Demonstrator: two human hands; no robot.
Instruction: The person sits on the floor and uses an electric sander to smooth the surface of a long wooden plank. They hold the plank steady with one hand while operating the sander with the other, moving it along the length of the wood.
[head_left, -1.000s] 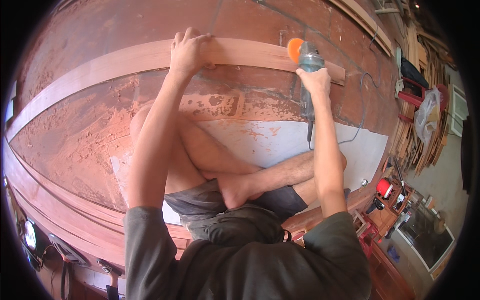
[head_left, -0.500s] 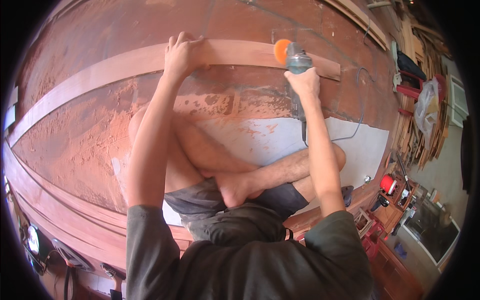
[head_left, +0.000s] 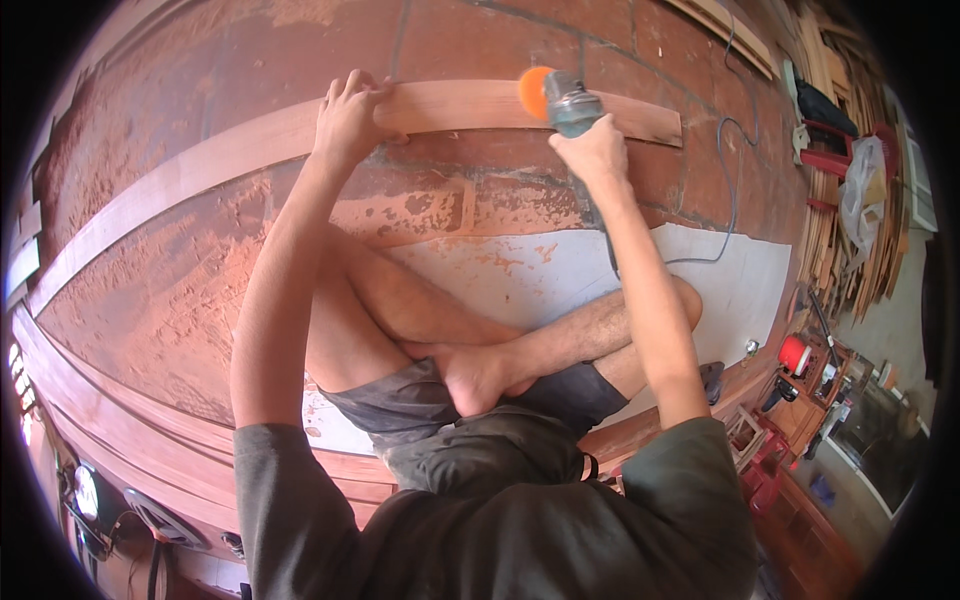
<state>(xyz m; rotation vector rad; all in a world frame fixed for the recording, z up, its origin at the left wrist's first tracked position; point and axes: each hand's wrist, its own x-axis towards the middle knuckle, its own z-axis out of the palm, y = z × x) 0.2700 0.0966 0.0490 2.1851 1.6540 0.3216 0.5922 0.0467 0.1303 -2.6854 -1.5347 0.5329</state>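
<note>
A long pale wooden board (head_left: pixel 455 105) lies across the tiled floor in front of my crossed legs. My left hand (head_left: pixel 349 116) grips the board near its middle, fingers over the far edge. In my right hand (head_left: pixel 596 150) is an angle grinder (head_left: pixel 572 104), held by its body. Its orange disc (head_left: pixel 535 92) is tilted and rests at the board's surface, left of the right end; whether it touches is hard to see. The grinder's rear part is mostly hidden behind my right hand and forearm.
Reddish wood dust (head_left: pixel 185 235) coats the floor tiles. The grinder's cord (head_left: pixel 735 190) curls off to the right. I sit on a white sheet (head_left: pixel 740 275). More boards (head_left: pixel 150 440) lie at lower left. Stacked wood strips (head_left: pixel 880 255) and a red chair (head_left: pixel 825 160) stand at right.
My right hand has moved the grinder a little to the left along the board. My left hand has shifted slightly left, still on the board.
</note>
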